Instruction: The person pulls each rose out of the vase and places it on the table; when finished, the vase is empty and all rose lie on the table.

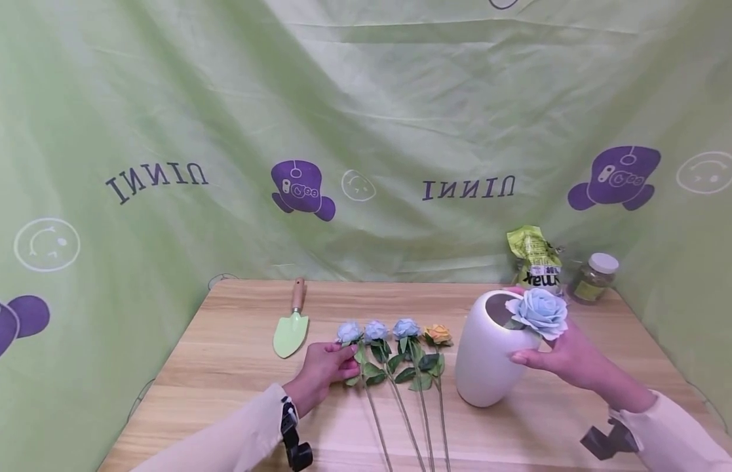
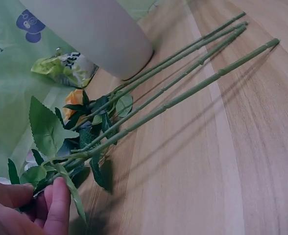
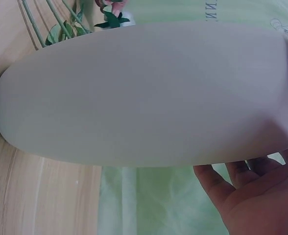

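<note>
My left hand [image 1: 320, 372] pinches the leafy stem, just below the bloom, of the leftmost blue rose [image 1: 348, 332]. Beside it on the table lie two more blue roses and a yellow-orange rose [image 1: 438, 334], their long stems [image 2: 193, 68] side by side. A white vase [image 1: 488, 367] stands to their right with its base on the table. One blue rose [image 1: 542, 313] is in the vase, its bloom leaning over the right rim. My right hand [image 1: 578, 360] holds the vase near the rim, the thumb on the near side; some fingers are hidden behind vase and bloom.
A green trowel [image 1: 291, 334] with a wooden handle lies left of the roses. Behind the vase are a green-yellow package [image 1: 533, 259] and a white-lidded jar [image 1: 596, 278]. Green printed cloth [image 1: 366, 118] hangs around the wooden table [image 1: 224, 354].
</note>
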`<state>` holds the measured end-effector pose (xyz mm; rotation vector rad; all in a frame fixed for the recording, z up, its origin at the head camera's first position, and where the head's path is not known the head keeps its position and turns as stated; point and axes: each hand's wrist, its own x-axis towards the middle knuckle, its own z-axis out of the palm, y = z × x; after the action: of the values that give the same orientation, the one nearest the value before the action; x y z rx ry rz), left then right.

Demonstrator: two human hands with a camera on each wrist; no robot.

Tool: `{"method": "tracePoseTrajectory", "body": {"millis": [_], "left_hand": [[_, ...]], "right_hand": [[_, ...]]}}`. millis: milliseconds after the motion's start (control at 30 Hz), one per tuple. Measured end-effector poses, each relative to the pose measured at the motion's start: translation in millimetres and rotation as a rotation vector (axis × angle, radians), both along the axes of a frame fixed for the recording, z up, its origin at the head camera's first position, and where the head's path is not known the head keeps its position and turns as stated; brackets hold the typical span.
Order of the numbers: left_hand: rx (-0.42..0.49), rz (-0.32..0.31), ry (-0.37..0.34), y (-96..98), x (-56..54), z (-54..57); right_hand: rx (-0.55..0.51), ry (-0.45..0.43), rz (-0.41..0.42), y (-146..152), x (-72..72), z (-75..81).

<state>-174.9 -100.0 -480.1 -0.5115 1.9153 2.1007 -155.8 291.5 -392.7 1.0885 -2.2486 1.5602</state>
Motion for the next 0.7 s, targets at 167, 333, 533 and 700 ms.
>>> {"method": "tracePoseTrajectory", "body": {"millis": [167,333,533,700], "left_hand": [[0.022,-0.016,-0.047,1.8,2.3,-3.9],[0.033,-0.029,-0.053,4.0,2.4,-5.4],[0.048,-0.021,-0.056,3.9,0.1,-4.7],[0.064,-0.017,-0.052,2.5,0.3,-6.8]], "right_hand": [[-0.009,-0.015,0.026,2.5,0.6,-0.5],[0.01,-0.016,0.004,4.0,2.0,-0.7],[0.043,0.005,-0.038,2.1,1.0,1.1],[0.066,0.013,-0.043,0.8,-0.6,2.9]]}}
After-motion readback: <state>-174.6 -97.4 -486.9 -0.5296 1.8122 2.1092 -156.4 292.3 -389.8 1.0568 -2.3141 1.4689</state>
